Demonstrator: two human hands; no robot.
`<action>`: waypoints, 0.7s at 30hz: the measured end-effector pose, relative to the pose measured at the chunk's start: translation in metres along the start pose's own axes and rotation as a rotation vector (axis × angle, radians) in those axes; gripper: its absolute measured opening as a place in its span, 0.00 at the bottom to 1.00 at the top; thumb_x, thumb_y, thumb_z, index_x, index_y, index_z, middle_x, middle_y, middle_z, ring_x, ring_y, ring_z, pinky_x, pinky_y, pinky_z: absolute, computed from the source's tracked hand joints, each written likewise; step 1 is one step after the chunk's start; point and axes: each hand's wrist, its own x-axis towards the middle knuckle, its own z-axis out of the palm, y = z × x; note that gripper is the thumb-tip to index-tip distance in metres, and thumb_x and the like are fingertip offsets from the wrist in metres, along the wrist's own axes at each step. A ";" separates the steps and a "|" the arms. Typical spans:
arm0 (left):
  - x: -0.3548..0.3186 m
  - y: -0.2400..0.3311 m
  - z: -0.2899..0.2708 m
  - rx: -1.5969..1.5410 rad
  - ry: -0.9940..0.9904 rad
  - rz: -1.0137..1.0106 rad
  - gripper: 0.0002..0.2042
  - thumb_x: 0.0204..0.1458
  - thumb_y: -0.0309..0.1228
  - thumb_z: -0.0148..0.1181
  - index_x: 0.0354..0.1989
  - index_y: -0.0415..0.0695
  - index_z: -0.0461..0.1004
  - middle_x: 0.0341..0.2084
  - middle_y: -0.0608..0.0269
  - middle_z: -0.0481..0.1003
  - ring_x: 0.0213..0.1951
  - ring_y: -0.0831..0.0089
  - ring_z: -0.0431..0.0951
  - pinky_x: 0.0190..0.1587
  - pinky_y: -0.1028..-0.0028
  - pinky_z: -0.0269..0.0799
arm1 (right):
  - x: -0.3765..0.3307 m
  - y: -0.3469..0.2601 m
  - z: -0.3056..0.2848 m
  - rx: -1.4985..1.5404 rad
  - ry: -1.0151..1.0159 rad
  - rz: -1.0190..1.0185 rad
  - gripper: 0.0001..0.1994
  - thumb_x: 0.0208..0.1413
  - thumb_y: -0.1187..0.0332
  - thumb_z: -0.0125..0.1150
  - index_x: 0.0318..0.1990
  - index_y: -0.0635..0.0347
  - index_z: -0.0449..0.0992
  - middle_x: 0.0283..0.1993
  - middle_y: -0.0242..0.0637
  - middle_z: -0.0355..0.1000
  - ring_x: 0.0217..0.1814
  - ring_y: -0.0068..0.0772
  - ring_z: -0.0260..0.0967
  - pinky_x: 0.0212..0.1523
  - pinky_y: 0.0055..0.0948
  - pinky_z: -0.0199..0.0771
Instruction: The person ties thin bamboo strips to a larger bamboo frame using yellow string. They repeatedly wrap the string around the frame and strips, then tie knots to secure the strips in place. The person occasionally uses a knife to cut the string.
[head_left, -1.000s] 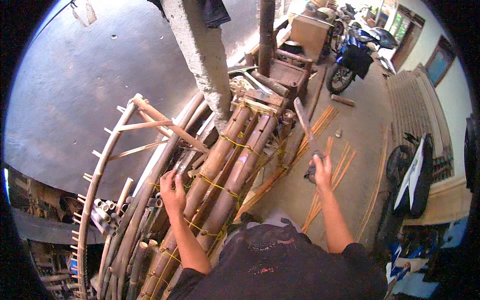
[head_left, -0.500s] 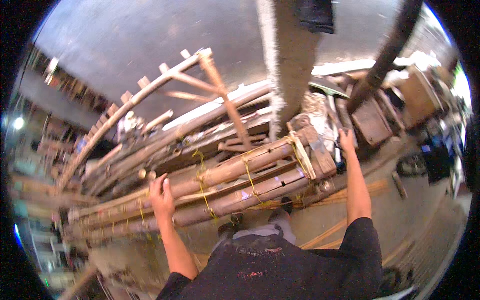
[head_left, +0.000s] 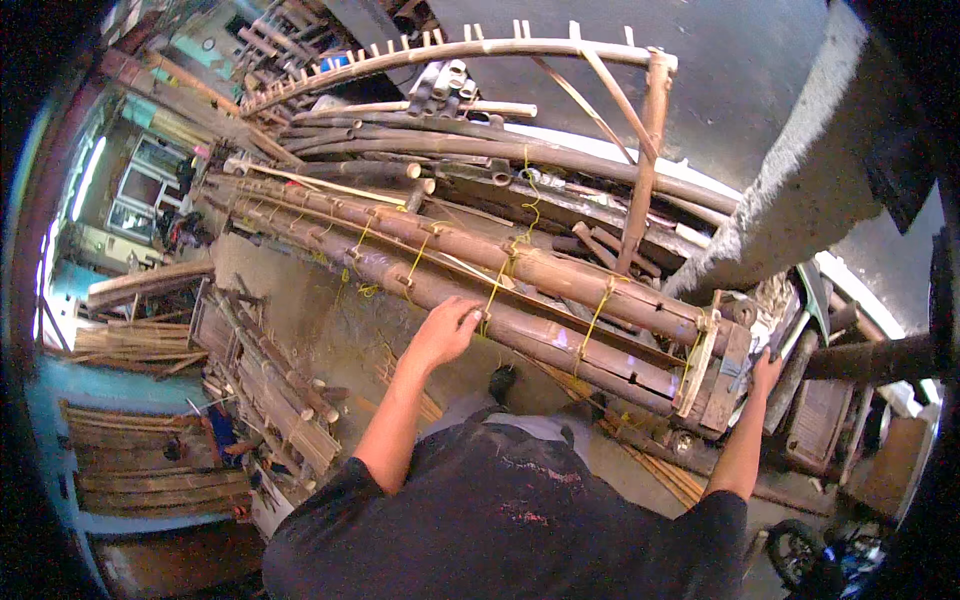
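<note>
Two long brown bamboo poles lie side by side before me, an upper pole and a lower pole. Yellow string binds them at intervals. My left hand is at the lower pole beside one string tie, its fingers curled and drawn together; what they pinch, if anything, is too small to tell. By the poles' right end, my right hand is closed round the grip of a hammer with a pale handle and a long greenish head. Its fingers partly hide the grip.
Behind the poles stands a bamboo frame with pegs along its top. Several loose bamboo poles lie beneath it. A thick post rises at the right. Wood stacks and a co-worker are left; a motorbike is lower right.
The view has swung left, showing more of the workshop there. My left hand has moved rightward along the poles to a string tie, its fingers now curled. My right hand keeps the hammer.
</note>
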 end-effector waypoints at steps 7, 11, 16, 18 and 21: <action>0.034 -0.034 -0.021 -0.069 -0.103 0.191 0.19 0.57 0.42 0.56 0.51 0.43 0.74 0.48 0.49 0.74 0.51 0.52 0.73 0.55 0.62 0.68 | -0.007 0.021 -0.128 0.504 -0.152 -0.107 0.23 0.62 0.53 0.54 0.56 0.61 0.71 0.42 0.35 0.72 0.40 0.28 0.67 0.37 0.26 0.68; 0.032 -0.074 -0.046 -0.298 -0.059 0.209 0.19 0.57 0.42 0.56 0.50 0.42 0.75 0.46 0.49 0.75 0.49 0.53 0.74 0.55 0.61 0.68 | -0.114 -0.107 -0.199 0.699 0.000 -0.003 0.23 0.62 0.54 0.54 0.57 0.62 0.69 0.50 0.41 0.70 0.48 0.36 0.68 0.47 0.34 0.71; 0.064 -0.160 -0.126 -0.383 0.128 0.299 0.13 0.57 0.35 0.57 0.46 0.41 0.77 0.42 0.51 0.78 0.46 0.59 0.78 0.51 0.66 0.71 | -0.260 -0.171 -0.205 0.526 0.601 -0.253 0.22 0.62 0.54 0.53 0.54 0.63 0.72 0.49 0.42 0.72 0.46 0.37 0.70 0.49 0.37 0.70; 0.076 -0.213 -0.165 -0.408 0.188 0.203 0.13 0.58 0.34 0.56 0.46 0.40 0.77 0.42 0.51 0.79 0.46 0.62 0.78 0.50 0.68 0.71 | -0.356 -0.270 -0.179 0.853 0.423 -0.080 0.19 0.58 0.55 0.57 0.48 0.61 0.74 0.44 0.35 0.72 0.43 0.28 0.68 0.42 0.31 0.69; 0.125 -0.283 -0.206 -0.414 0.365 0.209 0.12 0.57 0.34 0.56 0.42 0.38 0.78 0.33 0.49 0.79 0.37 0.58 0.80 0.42 0.65 0.73 | -0.482 -0.398 -0.109 1.042 0.132 -0.037 0.13 0.58 0.60 0.58 0.43 0.58 0.75 0.38 0.29 0.72 0.40 0.22 0.67 0.40 0.25 0.67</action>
